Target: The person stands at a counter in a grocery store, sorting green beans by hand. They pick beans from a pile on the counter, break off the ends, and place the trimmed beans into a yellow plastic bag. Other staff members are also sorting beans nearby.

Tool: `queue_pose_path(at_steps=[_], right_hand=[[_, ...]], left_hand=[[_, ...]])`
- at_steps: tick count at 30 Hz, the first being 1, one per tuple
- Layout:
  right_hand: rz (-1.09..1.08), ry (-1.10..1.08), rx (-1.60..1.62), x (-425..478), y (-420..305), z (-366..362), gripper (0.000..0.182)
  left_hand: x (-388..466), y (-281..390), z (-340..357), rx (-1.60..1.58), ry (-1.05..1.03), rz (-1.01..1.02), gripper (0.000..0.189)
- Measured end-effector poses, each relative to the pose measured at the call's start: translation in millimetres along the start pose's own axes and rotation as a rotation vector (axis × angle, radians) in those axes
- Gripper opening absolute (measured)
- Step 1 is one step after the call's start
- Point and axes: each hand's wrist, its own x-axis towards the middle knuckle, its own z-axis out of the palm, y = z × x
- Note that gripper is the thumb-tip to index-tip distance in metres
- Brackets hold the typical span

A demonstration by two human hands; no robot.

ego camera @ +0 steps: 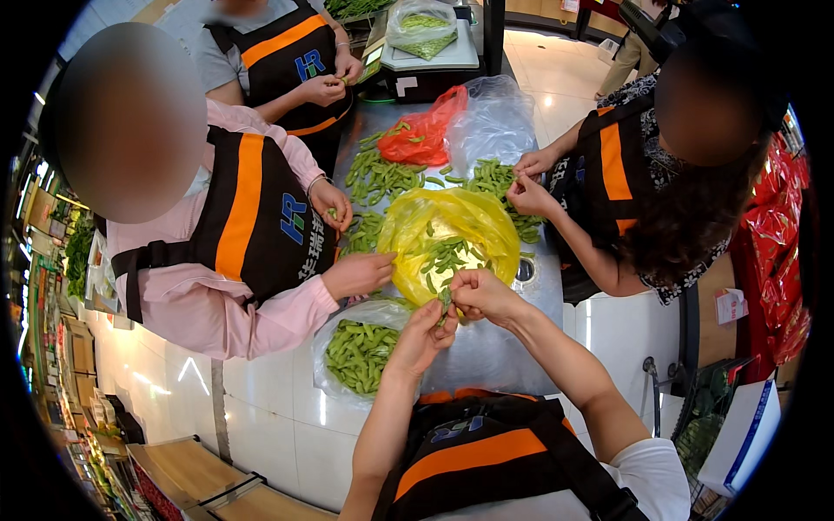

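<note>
Between the fingertips of my left hand (422, 335) and my right hand (483, 296) is a green bean pod (445, 301). Both hands pinch it just over the near rim of a yellow plastic bag (397, 228). That bag stands open on the metal table (505, 361), and several pods (448, 255) lie inside it. To the left of my left hand, a clear plastic bag (326, 329) holds a heap of green pods (361, 358). Loose pods (384, 172) are spread beyond the yellow bag, and another pile (488, 177) lies at its far right.
A person in pink sleeves (287, 312) reaches to the yellow bag's left rim. Two co-workers' hands (533, 185) (332, 84) handle pods at the right and far left. A red bag (417, 140), a clear bag (492, 120) and a scale (430, 58) stand at the back.
</note>
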Motion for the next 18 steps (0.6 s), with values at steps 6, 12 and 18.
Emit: queue_pose_path(at_steps=[6, 12, 18], right_hand=[[-0.058, 0.026, -0.088, -1, 4, -2, 0.007], [-0.220, 0.059, -0.312, -6, 0, -2, 0.008], [-0.327, 0.124, -0.552, -16, -7, 11, 0.011]], left_hand=[[-6, 5, 4, 0.212, 0.038, -0.001, 0.025], [-8, 11, 22, 0.160, 0.136, -0.018, 0.031], [3, 5, 10, 0.201, 0.098, 0.004, 0.030]])
